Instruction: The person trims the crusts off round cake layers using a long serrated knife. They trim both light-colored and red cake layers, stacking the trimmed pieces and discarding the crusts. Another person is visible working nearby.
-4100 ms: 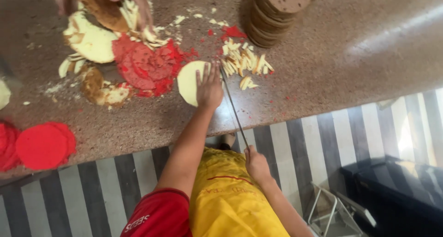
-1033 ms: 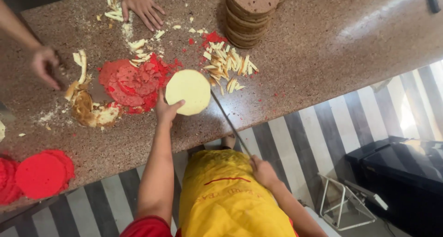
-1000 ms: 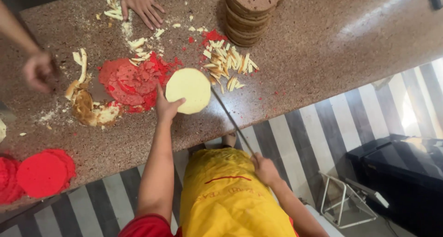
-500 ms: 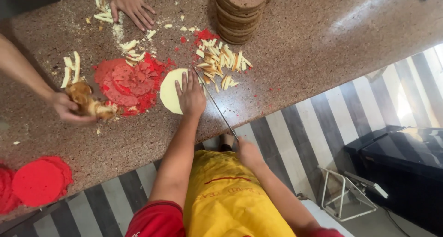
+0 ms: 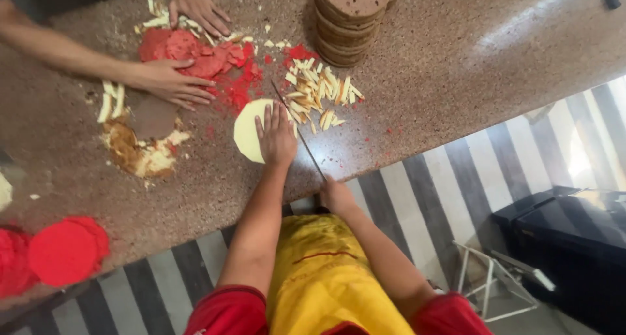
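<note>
The left hand is pressing flat, fingers spread, on one pale yellow round disc; beside that disc, the right hand is gripping one long thin-bladed knife, fingers closed around its handle.

Red short sleeves, yellow apron w/ thin red line across chest; forearms, both hands bare.

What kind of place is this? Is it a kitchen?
Probably a food-preparation counter, perhaps a small kitchen or workshop. The left hand presses a pale yellow disc on a speckled stone counter, the right hand holds a long knife, with cut strips and stacked brown discs nearby.
</note>
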